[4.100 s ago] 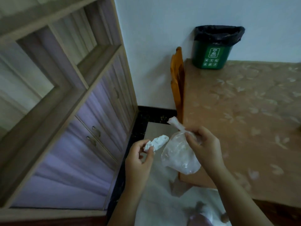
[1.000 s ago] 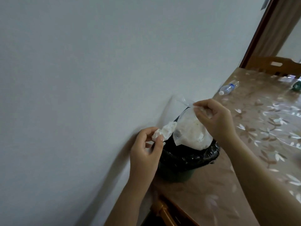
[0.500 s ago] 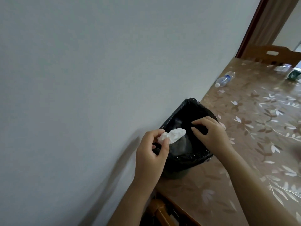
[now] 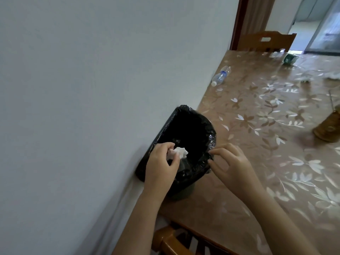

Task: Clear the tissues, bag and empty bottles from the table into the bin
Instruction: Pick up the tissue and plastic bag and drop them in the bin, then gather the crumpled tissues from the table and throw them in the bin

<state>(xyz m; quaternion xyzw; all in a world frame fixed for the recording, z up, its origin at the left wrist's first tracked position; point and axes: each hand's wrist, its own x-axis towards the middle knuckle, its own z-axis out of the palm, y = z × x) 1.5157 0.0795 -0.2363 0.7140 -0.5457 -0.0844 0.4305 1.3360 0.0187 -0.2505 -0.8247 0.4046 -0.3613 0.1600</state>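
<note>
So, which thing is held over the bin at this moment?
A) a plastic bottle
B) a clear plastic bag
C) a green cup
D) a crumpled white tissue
D: a crumpled white tissue is pinched just above the open mouth of the black-lined bin.

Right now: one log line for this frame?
left hand: pinches tissue over bin | right hand: holds nothing, at bin rim | bottle: lying on table
</note>
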